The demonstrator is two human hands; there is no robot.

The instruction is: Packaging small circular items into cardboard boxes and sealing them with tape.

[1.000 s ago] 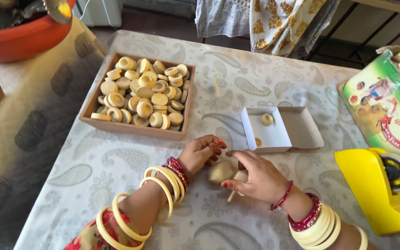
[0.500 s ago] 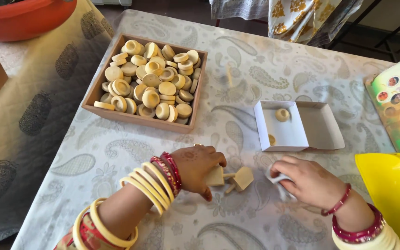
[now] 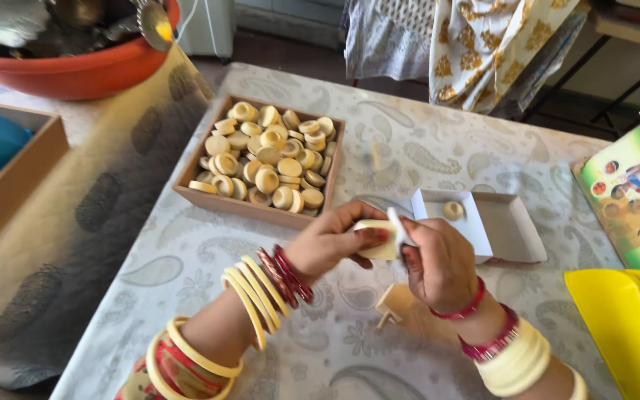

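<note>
Since half a second ago, both hands have lifted off the desk and met above it; the pale block then lying under the left hand is now raised between them, while one piece stays behind on the cloth.

Head view, itemised:

1. Left hand [image 3: 331,241]: curled, thumb and fingers closed on the cream wooden block [image 3: 377,238], held above the desk, just before the white carton.
2. Right hand [image 3: 438,261]: fingers pinched on a thin white slip [image 3: 398,226] pressed to the block's edge; whether it is paper or tape cannot be told.
3. Pegged wooden piece [image 3: 394,305]: lying on the desk [image 3: 187,274] below the right hand, a short peg pointing out. Untouched.
4. White carton [image 3: 494,226]: open, flaps spread, one wooden ring [image 3: 452,210] inside.
5. Wooden tray [image 3: 261,209]: heaped with cream discs [image 3: 272,159], beyond the left hand.
6. Yellow dispenser [image 3: 620,326]: at the right edge, near the right wrist.
7. Printed green packet [image 3: 635,192]: far right.
8. Orange basin [image 3: 75,70]: top left, metal utensils inside.

Step in hand, as judged: wrapping or covering the block with the slip, partly done. The next move would call for a steady left grip while the right fingers smooth the slip flat, keeping it from creasing or slipping off the edge.
</note>
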